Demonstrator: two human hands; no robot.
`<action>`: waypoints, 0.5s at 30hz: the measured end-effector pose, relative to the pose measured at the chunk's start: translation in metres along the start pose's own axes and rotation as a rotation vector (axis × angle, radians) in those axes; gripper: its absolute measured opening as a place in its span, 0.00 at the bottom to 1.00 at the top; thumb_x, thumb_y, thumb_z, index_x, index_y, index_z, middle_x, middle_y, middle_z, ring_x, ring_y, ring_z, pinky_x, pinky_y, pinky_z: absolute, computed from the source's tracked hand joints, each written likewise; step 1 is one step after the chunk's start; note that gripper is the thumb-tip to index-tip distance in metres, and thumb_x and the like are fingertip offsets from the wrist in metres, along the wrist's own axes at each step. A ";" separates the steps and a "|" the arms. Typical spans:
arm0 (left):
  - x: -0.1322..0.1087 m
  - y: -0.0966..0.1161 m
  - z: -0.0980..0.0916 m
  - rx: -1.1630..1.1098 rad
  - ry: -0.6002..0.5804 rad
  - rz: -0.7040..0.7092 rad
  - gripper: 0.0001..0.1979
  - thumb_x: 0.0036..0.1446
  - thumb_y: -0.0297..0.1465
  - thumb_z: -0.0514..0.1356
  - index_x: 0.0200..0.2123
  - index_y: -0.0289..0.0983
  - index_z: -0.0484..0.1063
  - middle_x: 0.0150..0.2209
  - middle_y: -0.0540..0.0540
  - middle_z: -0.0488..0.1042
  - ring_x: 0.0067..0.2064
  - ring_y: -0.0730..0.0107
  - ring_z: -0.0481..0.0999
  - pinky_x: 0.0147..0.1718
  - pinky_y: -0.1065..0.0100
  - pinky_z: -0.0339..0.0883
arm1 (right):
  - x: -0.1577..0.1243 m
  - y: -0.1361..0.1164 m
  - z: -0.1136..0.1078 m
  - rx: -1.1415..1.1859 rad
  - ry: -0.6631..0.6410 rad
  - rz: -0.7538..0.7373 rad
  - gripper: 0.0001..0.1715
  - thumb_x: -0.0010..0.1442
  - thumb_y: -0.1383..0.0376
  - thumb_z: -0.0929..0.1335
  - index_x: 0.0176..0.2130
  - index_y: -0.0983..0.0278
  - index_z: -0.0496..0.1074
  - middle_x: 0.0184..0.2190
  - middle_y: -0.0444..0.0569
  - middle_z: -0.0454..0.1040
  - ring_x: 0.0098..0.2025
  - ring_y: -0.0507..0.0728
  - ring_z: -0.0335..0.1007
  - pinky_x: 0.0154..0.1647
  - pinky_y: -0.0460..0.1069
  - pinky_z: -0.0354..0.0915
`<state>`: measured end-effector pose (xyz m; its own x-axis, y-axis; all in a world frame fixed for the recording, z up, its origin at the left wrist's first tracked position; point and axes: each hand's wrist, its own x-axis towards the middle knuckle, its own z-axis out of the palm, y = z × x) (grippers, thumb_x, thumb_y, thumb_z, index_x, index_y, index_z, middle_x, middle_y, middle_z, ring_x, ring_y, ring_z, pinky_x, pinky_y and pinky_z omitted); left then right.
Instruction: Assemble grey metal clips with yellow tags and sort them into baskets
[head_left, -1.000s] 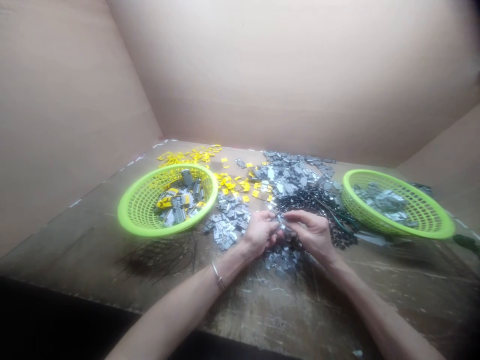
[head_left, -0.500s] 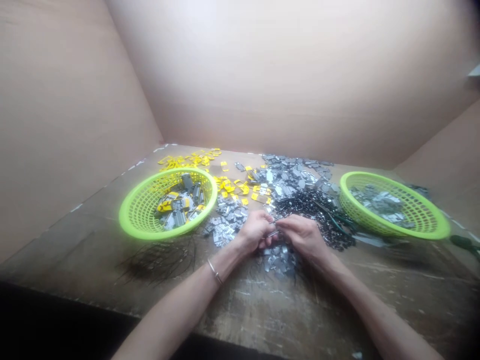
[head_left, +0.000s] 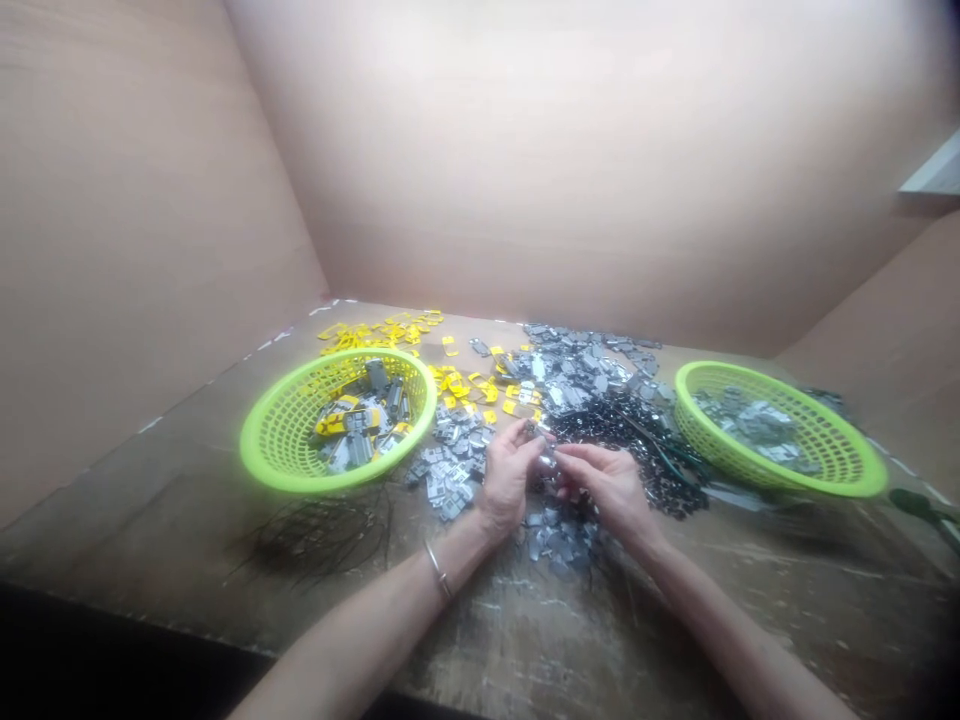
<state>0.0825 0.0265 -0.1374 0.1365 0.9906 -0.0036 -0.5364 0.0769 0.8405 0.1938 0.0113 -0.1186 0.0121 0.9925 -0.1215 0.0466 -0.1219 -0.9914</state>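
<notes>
The left hand (head_left: 508,485) and right hand (head_left: 613,492) pinched a small, shiny, silver-grey piece (head_left: 547,450) between their fingertips, its finer shape blurred, with glossy black parts (head_left: 611,427) at two o'clock, a lime-green mesh basket (head_left: 289,425) at nine and a second basket (head_left: 823,440) at three.

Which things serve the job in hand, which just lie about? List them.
Likely the job's: small part between left hand and right hand; grey plates; yellow frames; black pieces; left basket; right basket.

Seemingly lying about: pale strip; dark green object, unclear.
</notes>
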 end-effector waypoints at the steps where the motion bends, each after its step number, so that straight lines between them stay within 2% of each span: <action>1: 0.000 0.000 0.000 -0.001 -0.001 0.007 0.13 0.42 0.31 0.57 0.33 0.33 0.64 0.32 0.46 0.68 0.31 0.75 0.68 0.28 0.74 0.63 | 0.000 -0.001 0.001 -0.003 0.002 -0.002 0.17 0.42 0.58 0.67 0.30 0.68 0.71 0.18 0.46 0.71 0.17 0.51 0.64 0.18 0.46 0.63; 4: 0.004 0.005 -0.004 -0.007 0.008 -0.002 0.11 0.43 0.32 0.57 0.31 0.32 0.64 0.29 0.46 0.68 0.27 0.77 0.68 0.25 0.74 0.62 | 0.000 -0.003 0.002 -0.025 -0.026 -0.019 0.18 0.43 0.58 0.66 0.32 0.68 0.71 0.17 0.45 0.70 0.18 0.51 0.64 0.20 0.47 0.64; 7: 0.013 0.019 -0.012 -0.053 0.041 0.011 0.14 0.44 0.33 0.55 0.36 0.33 0.61 0.29 0.46 0.68 0.24 0.76 0.68 0.20 0.74 0.62 | 0.006 -0.007 -0.005 -0.167 -0.030 -0.057 0.19 0.45 0.59 0.65 0.36 0.68 0.69 0.21 0.47 0.71 0.20 0.52 0.65 0.22 0.48 0.64; 11: 0.024 0.038 -0.023 -0.102 0.124 0.099 0.21 0.44 0.33 0.56 0.42 0.36 0.57 0.27 0.48 0.68 0.23 0.75 0.68 0.20 0.73 0.62 | 0.022 -0.009 -0.012 -0.630 -0.054 -0.275 0.13 0.47 0.61 0.64 0.33 0.66 0.69 0.30 0.49 0.70 0.28 0.53 0.65 0.28 0.48 0.62; 15: 0.025 0.042 -0.025 -0.137 0.086 0.143 0.23 0.44 0.33 0.56 0.45 0.38 0.55 0.25 0.49 0.67 0.23 0.73 0.69 0.19 0.71 0.62 | 0.037 -0.003 0.000 -0.976 -0.121 -0.484 0.10 0.50 0.65 0.61 0.33 0.64 0.69 0.30 0.48 0.68 0.31 0.53 0.63 0.31 0.47 0.58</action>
<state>0.0423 0.0569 -0.1153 -0.0174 0.9981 0.0592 -0.6542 -0.0561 0.7543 0.1942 0.0488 -0.1200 -0.3161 0.9244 0.2135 0.7920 0.3810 -0.4771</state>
